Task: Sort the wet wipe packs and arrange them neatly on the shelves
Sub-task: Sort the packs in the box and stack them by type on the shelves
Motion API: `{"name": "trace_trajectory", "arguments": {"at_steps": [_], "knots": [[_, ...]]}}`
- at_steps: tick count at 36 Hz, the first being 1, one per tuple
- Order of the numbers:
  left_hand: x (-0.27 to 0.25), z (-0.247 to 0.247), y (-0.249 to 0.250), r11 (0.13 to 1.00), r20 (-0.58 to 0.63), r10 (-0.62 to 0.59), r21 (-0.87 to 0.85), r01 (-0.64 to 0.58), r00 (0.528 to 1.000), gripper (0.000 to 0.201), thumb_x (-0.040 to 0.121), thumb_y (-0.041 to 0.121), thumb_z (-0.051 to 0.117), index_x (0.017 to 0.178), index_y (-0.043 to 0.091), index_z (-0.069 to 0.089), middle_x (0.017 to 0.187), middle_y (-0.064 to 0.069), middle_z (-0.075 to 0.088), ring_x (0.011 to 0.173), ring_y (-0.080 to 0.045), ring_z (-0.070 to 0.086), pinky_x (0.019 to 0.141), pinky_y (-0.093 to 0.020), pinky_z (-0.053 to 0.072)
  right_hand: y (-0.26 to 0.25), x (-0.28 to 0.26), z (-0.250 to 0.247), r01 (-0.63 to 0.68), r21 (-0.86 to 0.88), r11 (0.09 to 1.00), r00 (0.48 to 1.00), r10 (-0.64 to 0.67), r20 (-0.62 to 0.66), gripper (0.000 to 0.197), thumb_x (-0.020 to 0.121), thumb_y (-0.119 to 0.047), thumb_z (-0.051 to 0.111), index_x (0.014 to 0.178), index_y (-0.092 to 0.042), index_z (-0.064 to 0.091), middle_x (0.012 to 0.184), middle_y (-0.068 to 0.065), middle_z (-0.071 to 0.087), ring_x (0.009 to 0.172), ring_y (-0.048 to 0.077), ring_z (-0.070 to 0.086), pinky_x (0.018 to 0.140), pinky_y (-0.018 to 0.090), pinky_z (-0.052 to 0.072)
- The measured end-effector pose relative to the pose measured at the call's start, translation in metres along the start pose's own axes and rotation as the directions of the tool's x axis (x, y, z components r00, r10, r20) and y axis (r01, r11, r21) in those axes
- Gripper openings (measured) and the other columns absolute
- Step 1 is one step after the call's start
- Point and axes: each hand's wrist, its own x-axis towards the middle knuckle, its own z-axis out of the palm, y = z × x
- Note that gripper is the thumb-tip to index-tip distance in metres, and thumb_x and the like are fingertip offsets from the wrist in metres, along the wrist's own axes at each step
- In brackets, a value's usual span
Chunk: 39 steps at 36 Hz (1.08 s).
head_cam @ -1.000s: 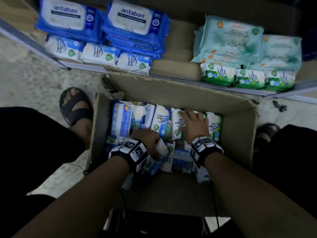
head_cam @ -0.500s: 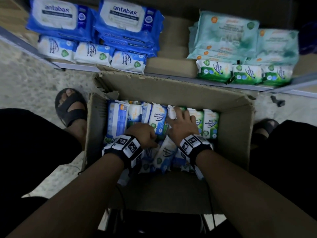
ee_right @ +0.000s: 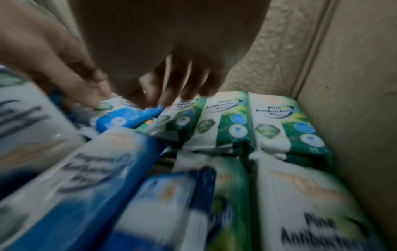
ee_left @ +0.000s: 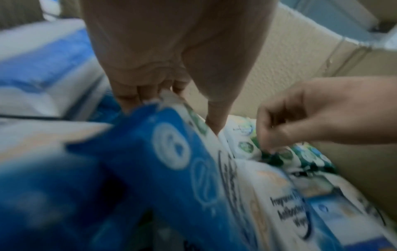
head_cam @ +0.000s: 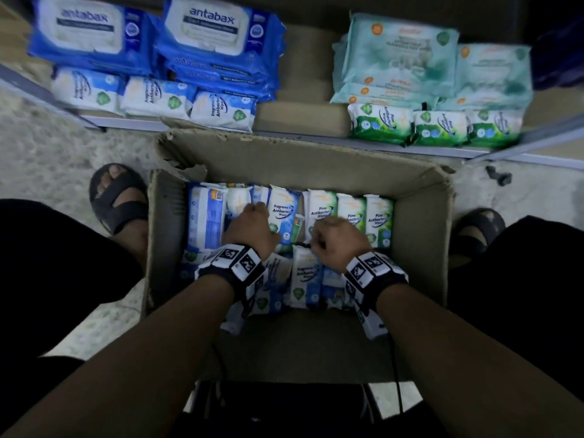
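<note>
An open cardboard box [head_cam: 316,153] on the floor holds several small wipe packs, blue ones on the left and green pine ones on the right. My left hand [head_cam: 252,224] [ee_left: 178,115] reaches into the far row and pinches the top of a blue fragrance-free pack [head_cam: 282,213] [ee_left: 171,152], fingers behind it and thumb in front. Just to the right, my right hand [head_cam: 335,238] [ee_right: 171,98] curls its fingers down onto the top edge of a green pine pack [head_cam: 322,213] [ee_right: 180,115]. The green pack's lower part is hidden among its neighbours.
The low shelf [head_cam: 221,128] beyond the box carries large blue antabax packs [head_cam: 205,36], small blue packs [head_cam: 151,96], teal packs [head_cam: 398,58] and small green packs [head_cam: 436,128]. A bare gap sits mid-shelf. Sandalled feet [head_cam: 117,197] flank the box.
My left hand has moved forward to the far row and taken hold of the blue pack. My right hand slid left and its flat fingers have curled onto a green pack.
</note>
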Motion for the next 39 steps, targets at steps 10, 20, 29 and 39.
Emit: {"name": "trace_trajectory", "arguments": {"at_steps": [10,20,29,39], "knots": [[0.005,0.018,0.001,0.999,-0.037,-0.033,0.025,0.034,0.999,0.057,0.091,0.044,0.062,0.13,0.008,0.04,0.122,-0.015,0.06,0.109,-0.034,0.06,0.084,-0.042,0.053,-0.007,-0.017,0.018,-0.014,-0.025,1.0,0.974,0.02,0.227,0.056,0.087,-0.039,0.069,0.134,-0.016,0.051,0.136,0.007,0.046,0.126,0.029,0.044,0.099,0.037,0.044],[-0.001,0.017,-0.005,1.0,0.043,-0.005,-0.005,0.006,0.999,0.031,0.091,0.039,0.061,0.107,0.021,0.041,0.103,-0.008,0.063,0.096,-0.031,0.06,0.082,-0.041,0.052,0.015,-0.04,0.012,-0.204,0.081,0.976,0.916,0.161,0.367,0.081,0.077,-0.04,0.079,0.141,-0.011,0.039,0.127,0.014,0.057,0.112,0.032,0.058,0.084,0.033,0.049],[-0.022,0.015,0.0,0.978,0.024,0.108,0.178,-0.111,0.994,0.032,0.096,0.042,0.04,0.103,0.012,0.051,0.107,-0.011,0.06,0.1,-0.032,0.056,0.089,-0.042,0.042,0.012,-0.047,0.008,-0.131,0.066,0.989,0.9,0.091,0.426,0.05,0.072,-0.046,0.08,0.111,-0.019,0.067,0.108,0.003,0.067,0.096,0.025,0.065,0.082,0.035,0.056],[-0.047,0.006,0.008,0.933,0.094,0.265,0.228,-0.28,0.96,0.033,0.096,0.028,0.053,0.125,0.015,0.044,0.11,-0.012,0.064,0.095,-0.03,0.061,0.074,-0.034,0.045,0.008,-0.049,-0.004,-0.155,0.118,0.981,0.897,0.09,0.433,0.073,0.08,-0.022,0.081,0.143,-0.012,0.046,0.144,0.012,0.048,0.13,0.03,0.047,0.101,0.031,0.04]]}}
